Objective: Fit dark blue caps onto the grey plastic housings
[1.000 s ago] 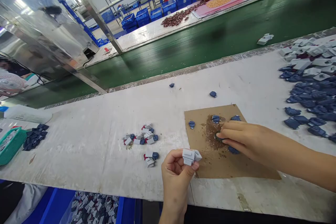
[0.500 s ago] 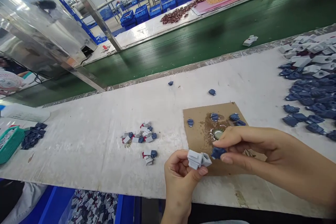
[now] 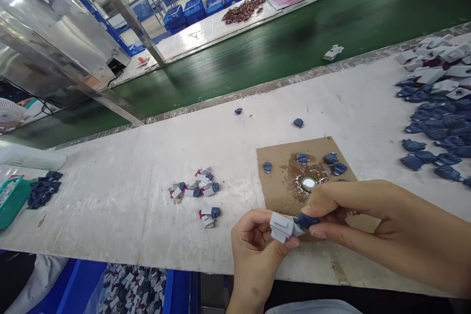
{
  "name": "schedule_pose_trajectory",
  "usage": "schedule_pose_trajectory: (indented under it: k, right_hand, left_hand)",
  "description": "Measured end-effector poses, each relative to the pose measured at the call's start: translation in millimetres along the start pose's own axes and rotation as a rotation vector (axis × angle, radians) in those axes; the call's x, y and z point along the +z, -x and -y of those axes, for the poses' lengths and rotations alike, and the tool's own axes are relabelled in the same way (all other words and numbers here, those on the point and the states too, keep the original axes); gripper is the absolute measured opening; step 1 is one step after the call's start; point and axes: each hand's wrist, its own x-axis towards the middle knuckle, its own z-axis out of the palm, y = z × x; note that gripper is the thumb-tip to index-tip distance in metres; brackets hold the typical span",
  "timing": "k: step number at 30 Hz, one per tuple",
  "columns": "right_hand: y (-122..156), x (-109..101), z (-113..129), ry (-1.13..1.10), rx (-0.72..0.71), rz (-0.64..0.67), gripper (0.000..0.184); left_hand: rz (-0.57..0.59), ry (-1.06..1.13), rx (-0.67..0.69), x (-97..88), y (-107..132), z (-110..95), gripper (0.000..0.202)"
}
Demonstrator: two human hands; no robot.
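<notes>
Pinching blue piece [image 3: 306,221] in my right hand [image 3: 368,221], butted against right end of grey piece [image 3: 280,227] clasped in left hand [image 3: 253,250]; axes in line, left-right, above near edge of bench [image 3: 147,235]

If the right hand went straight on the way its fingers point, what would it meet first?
Most likely the grey piece in the left hand; the right hand holds a blue piece that seems to touch it.
</notes>
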Motion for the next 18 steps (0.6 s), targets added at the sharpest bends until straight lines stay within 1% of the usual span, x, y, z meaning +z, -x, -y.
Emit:
schedule_pose_trajectory:
  k: [2, 5, 10, 14, 16, 17, 18]
  right_hand:
    - [2.1, -1.1, -0.8, 0.078, -0.039, 0.048, 0.026]
    - [5.3, -0.9, -3.2, 0.18, -0.093, 0.065, 0.024]
    - [3.3, 4.4, -8.3, 0.144, -0.122, 0.087, 0.026]
    - [-2.2, 8.0, -15.4, 0.135, -0.085, 0.135, 0.03]
    - [-6.7, 7.5, -19.7, 0.082, -0.018, 0.176, 0.027]
    - [-10.1, 6.4, -21.0, 0.036, 0.024, 0.203, 0.027]
    - [-14.5, 5.1, -21.2, -0.015, 0.052, 0.214, 0.03]
  left_hand:
    - [0.0, -0.047, 0.02, 0.7, 1.4, -1.5, 0.022]
    - [0.021, -0.094, 0.042, -0.2, 3.9, -0.4, 0.017]
    - [0.006, -0.089, 0.039, -2.1, 5.6, 9.8, 0.017]
    - [-0.009, -0.095, 0.001, -5.5, 2.1, 15.3, 0.023]
    - [-0.003, -0.103, -0.026, -9.0, -0.4, 13.7, 0.027]
    - [0.022, -0.108, -0.047, -10.9, -1.5, 11.5, 0.029]
    - [0.063, -0.12, -0.073, -12.8, -2.3, 8.6, 0.031]
